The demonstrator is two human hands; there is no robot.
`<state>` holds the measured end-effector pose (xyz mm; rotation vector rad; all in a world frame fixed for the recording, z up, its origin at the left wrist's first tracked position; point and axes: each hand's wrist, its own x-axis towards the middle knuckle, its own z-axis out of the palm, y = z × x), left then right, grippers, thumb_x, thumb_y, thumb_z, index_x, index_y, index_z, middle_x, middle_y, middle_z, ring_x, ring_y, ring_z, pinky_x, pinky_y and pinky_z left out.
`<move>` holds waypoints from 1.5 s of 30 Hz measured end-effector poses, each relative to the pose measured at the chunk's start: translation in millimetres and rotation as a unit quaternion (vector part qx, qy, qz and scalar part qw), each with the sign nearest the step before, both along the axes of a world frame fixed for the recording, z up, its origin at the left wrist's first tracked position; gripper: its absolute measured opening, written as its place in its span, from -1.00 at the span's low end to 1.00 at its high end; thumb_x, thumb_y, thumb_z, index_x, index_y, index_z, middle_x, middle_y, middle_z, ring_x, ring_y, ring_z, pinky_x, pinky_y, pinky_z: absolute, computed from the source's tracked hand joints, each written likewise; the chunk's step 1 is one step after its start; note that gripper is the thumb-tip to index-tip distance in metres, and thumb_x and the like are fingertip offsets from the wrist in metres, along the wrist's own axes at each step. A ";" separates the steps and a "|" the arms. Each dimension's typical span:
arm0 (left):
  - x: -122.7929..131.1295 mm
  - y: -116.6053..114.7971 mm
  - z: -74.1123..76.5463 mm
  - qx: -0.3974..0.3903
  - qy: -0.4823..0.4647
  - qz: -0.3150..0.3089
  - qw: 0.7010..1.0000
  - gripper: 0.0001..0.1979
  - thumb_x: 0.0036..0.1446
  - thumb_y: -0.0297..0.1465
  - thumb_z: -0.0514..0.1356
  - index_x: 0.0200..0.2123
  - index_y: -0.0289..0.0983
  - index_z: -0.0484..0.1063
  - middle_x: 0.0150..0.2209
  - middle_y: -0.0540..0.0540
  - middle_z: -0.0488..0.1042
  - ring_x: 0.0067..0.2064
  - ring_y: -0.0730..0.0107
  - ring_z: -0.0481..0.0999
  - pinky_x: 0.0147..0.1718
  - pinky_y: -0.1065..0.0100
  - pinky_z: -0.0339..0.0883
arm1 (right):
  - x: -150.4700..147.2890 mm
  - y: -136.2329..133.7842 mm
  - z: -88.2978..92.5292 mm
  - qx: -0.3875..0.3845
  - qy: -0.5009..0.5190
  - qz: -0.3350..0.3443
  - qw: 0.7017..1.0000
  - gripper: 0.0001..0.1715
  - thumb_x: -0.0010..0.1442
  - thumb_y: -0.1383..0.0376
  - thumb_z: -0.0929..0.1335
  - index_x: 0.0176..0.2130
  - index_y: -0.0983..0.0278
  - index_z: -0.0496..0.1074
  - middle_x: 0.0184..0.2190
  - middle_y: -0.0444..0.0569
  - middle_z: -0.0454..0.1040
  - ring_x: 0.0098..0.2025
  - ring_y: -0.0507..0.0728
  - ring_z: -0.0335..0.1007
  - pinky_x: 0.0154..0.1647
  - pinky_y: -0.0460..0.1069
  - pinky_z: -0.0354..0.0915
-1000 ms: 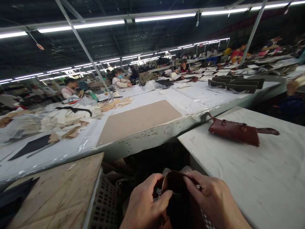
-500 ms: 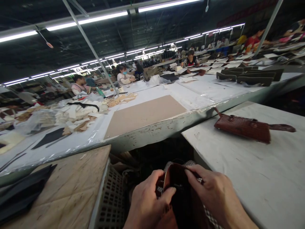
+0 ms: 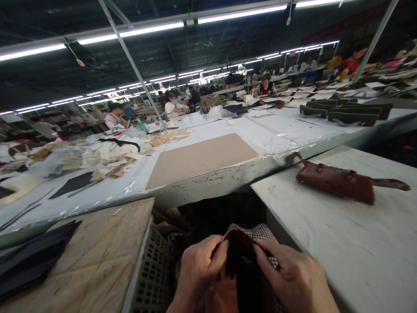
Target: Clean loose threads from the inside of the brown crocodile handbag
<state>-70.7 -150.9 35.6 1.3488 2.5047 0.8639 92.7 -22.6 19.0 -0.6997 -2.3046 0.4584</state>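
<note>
Between my hands is a brown leather bag piece (image 3: 224, 295) with brown-and-white checked fabric along its far side; its opening faces me and the inside is dark. My left hand (image 3: 200, 269) pinches the left part of the rim between thumb and fingers. At the right part of the rim, my right hand (image 3: 289, 271) grips the edge, thumb on the inner side. The lower part of the piece runs out of the frame. A reddish-brown crocodile-textured leather piece (image 3: 335, 180) with a strap at its right end lies on the pale board, beyond my right hand.
The pale board (image 3: 368, 243) is on my right. A wooden board (image 3: 107, 243) bearing black material (image 3: 35, 256) and a plastic crate (image 3: 151, 265) are on my left. Ahead runs a long white table (image 3: 195, 126) with a beige sheet (image 3: 202, 156), scraps and dark green pieces (image 3: 352, 111). Several people sit farther off.
My left thumb has moved up to the rim and now pinches it. More checked fabric shows behind the opening. The whole view has shifted slightly.
</note>
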 end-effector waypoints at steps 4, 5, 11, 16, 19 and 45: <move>2.3 -4.5 -8.8 0.050 0.102 -0.018 0.993 -0.71 0.32 -0.27 0.00 -0.17 -0.11 0.53 -0.33 0.04 0.55 -0.35 0.45 0.53 -0.33 0.49 0.29 | 0.4 -3.5 -1.4 0.013 -0.005 -0.008 1.000 -0.55 0.41 0.11 0.12 -0.17 0.08 0.55 -0.41 -0.30 0.58 -0.46 -0.03 0.53 -0.53 -0.13 0.28; 3.6 -5.3 -8.9 0.058 0.114 -0.023 0.991 -0.70 0.33 -0.29 -0.02 -0.18 -0.14 0.53 -0.36 0.02 0.52 -0.37 0.46 0.50 -0.33 0.49 0.28 | 0.8 -4.4 -1.7 0.005 -0.010 -0.011 1.000 -0.55 0.42 0.12 0.12 -0.16 0.08 0.55 -0.38 -0.29 0.59 -0.44 -0.03 0.54 -0.51 -0.14 0.30; 3.7 1.4 8.6 0.084 0.004 -0.028 0.996 -0.67 0.30 -0.35 0.02 -0.46 -0.26 0.47 -0.50 0.01 0.38 -0.45 0.50 0.40 -0.41 0.46 0.19 | 0.8 -7.0 -3.6 -0.032 -0.011 0.006 0.999 -0.60 0.39 0.16 0.16 -0.14 0.09 0.55 -0.30 -0.25 0.61 -0.35 0.00 0.57 -0.41 -0.16 0.37; -5.2 8.2 16.3 0.063 -0.097 -0.016 0.993 -0.68 0.28 -0.32 0.08 -0.51 -0.26 0.44 -0.50 0.03 0.41 -0.43 0.47 0.42 -0.43 0.46 0.19 | -2.0 -6.4 -3.1 -0.004 -0.020 -0.005 1.000 -0.60 0.39 0.17 0.15 -0.16 0.08 0.54 -0.36 -0.29 0.59 -0.40 0.01 0.56 -0.46 -0.12 0.35; -7.1 8.6 11.5 0.051 -0.028 -0.059 0.997 -0.71 0.32 -0.30 0.03 -0.33 -0.23 0.50 -0.41 0.01 0.43 -0.36 0.46 0.44 -0.35 0.46 0.23 | -3.1 -4.6 -3.4 -0.012 -0.020 0.001 1.000 -0.61 0.39 0.17 0.15 -0.16 0.04 0.52 -0.38 -0.33 0.58 -0.42 0.00 0.55 -0.49 -0.11 0.33; 44.0 -49.2 0.3 -0.085 0.242 -0.038 0.966 -0.67 0.28 -0.44 0.00 -0.56 -0.21 0.30 -0.58 0.02 0.47 -0.61 0.42 0.42 -0.59 0.30 0.02 | 6.2 -5.0 -7.9 -0.004 -0.018 0.001 1.000 -0.71 0.35 0.17 0.25 -0.08 0.08 0.53 -0.20 -0.29 0.60 -0.27 0.00 0.59 -0.31 -0.22 0.45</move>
